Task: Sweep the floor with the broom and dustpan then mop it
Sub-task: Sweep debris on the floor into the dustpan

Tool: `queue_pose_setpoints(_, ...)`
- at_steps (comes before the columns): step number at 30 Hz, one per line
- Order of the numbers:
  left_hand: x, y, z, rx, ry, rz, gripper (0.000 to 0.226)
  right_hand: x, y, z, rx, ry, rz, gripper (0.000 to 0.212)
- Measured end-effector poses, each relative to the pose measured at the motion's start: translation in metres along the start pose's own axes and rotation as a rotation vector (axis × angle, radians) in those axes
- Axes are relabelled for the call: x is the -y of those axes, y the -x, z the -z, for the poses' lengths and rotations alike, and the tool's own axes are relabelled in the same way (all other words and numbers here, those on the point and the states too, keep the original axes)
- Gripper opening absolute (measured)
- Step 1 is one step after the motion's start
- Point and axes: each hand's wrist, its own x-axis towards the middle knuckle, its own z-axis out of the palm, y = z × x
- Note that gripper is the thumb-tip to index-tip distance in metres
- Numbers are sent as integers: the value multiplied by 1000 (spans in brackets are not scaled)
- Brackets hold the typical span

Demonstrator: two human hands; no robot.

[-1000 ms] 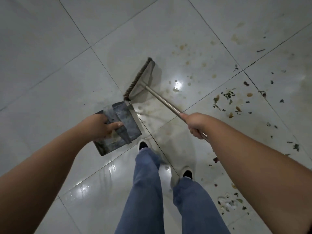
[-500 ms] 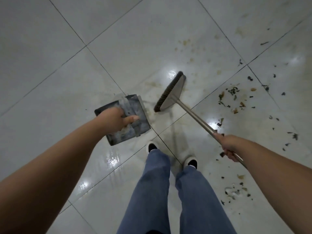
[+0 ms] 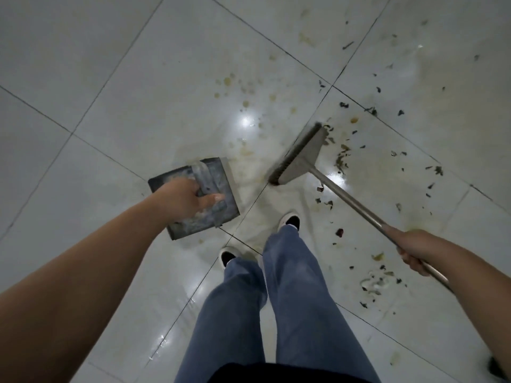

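Note:
My left hand [image 3: 185, 199] grips the handle of a dark grey dustpan [image 3: 218, 178] that rests low over the white tiled floor [image 3: 116, 87], left of centre. My right hand [image 3: 414, 251] is closed around the metal handle of the broom [image 3: 301, 156]. The broom head stands tilted on the floor to the right of the dustpan, apart from it, at the left edge of a patch of dark leaf scraps [image 3: 341, 158]. Yellowish stains [image 3: 246, 103] mark the tile beyond the dustpan.
My legs in blue jeans [image 3: 293, 286] and two shoes stand between dustpan and broom handle. More debris [image 3: 378, 283] lies by my right foot side, and scraps scatter across the right tiles. A dark object [image 3: 497, 369] sits at the bottom right corner.
The broom head has swung right, away from the dustpan's lip to the edge of the leaf scraps. My right hand has drawn back to the right. The dustpan has stayed under my left hand.

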Motion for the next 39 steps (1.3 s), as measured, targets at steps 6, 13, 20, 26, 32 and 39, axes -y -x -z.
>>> queue_pose_setpoints(6,-77,-29,22,1,-120,-16,60,88,-44,15,123,-84,123,60)
queue_pose_setpoints(13,-150,-63,38,-50,-242,-35,51,54,-102,50,222,-56,55,69)
queue_pose_setpoints(20,-205,-68,66,-33,-309,-128,44,-77,-105,88,115,-212,-188,70)
queue_pose_setpoints(26,-232,-80,96,-74,-334,-105,50,-68,-85,104,127,-300,-98,64)
queue_pose_setpoints(32,-246,-99,134,-132,-356,-139,35,52,-77,140,171,-322,131,60)
queue_pose_setpoints(39,-260,-157,201,-98,-194,-114,35,201,-81,209,230,-393,169,62)
